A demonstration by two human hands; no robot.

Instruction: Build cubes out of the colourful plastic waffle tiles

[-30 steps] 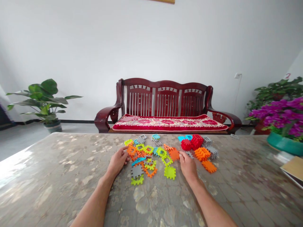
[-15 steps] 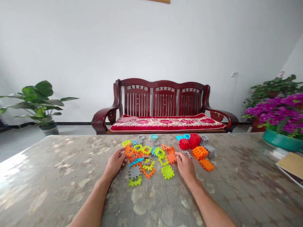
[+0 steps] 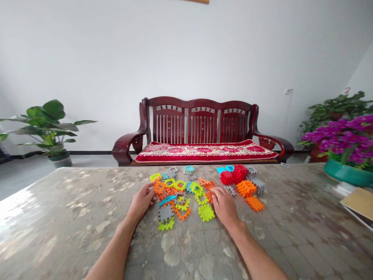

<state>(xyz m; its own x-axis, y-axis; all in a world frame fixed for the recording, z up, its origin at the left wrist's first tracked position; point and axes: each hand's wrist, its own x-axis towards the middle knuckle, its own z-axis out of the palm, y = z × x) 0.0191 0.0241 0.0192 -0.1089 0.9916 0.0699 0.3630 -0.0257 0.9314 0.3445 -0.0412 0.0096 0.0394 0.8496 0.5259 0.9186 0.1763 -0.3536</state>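
Note:
Interlocking toy tiles with notched edges lie in a loose spread between my hands. My left hand [image 3: 142, 200] rests on the table at the left of the spread, index finger stretched toward an orange tile [image 3: 159, 187] and the other fingers loosely bent, holding nothing. My right hand [image 3: 223, 204] is over an orange square tile [image 3: 209, 197], its fingers bent at the tile's right edge and hiding most of it. Just below lies a lime-green square tile [image 3: 206, 212]. Nearer my left hand are a grey square tile [image 3: 166, 213] and a blue tile [image 3: 168, 200].
Right of my right hand stand stacked red tiles [image 3: 240, 173], orange tiles [image 3: 246, 188] and grey tiles [image 3: 258, 185]. A flower pot [image 3: 346, 174] and a tan board [image 3: 359, 202] sit at the patterned table's [image 3: 96, 233] right. Behind is a wooden bench [image 3: 202, 103].
My right hand has moved slightly left, onto the orange square tile, and now covers most of it. My left hand stays where it was.

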